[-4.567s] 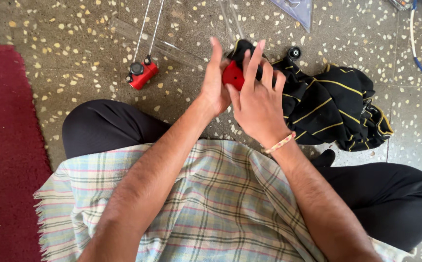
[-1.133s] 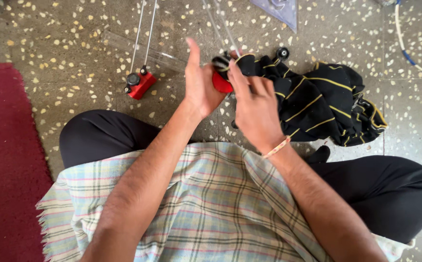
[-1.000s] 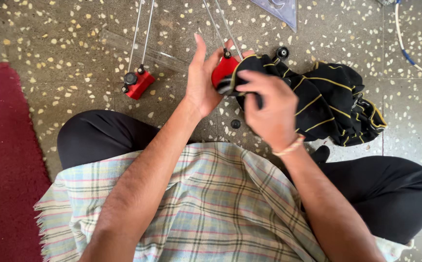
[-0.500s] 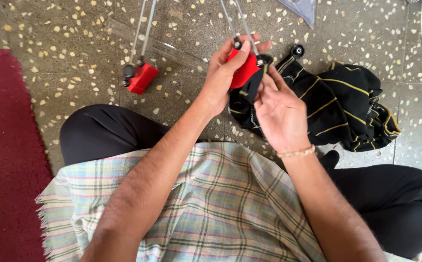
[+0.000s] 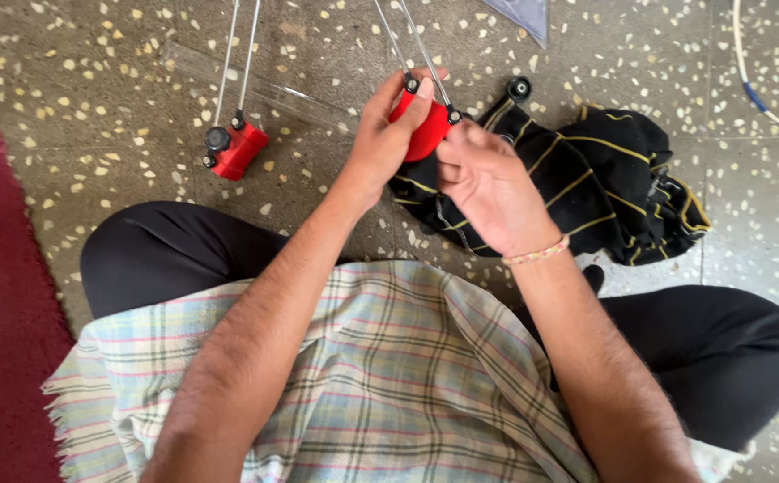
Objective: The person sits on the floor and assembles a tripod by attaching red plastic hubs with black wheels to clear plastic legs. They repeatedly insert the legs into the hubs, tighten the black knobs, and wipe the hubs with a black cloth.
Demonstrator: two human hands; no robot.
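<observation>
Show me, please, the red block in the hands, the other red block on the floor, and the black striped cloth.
held red block (image 5: pixel 425 134), head view, its red body.
floor red block (image 5: pixel 239 149), head view, its top face.
black striped cloth (image 5: pixel 617 183), head view, its middle folds.

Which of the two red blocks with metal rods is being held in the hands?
The right-hand red block, gripped by the left hand; the other block lies alone on the floor.

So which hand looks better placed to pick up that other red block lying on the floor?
Probably the left. The left hand is nearer to the second red block, which lies on its side of the floor. The right hand is farther off, though both now grip the raised red block.
</observation>
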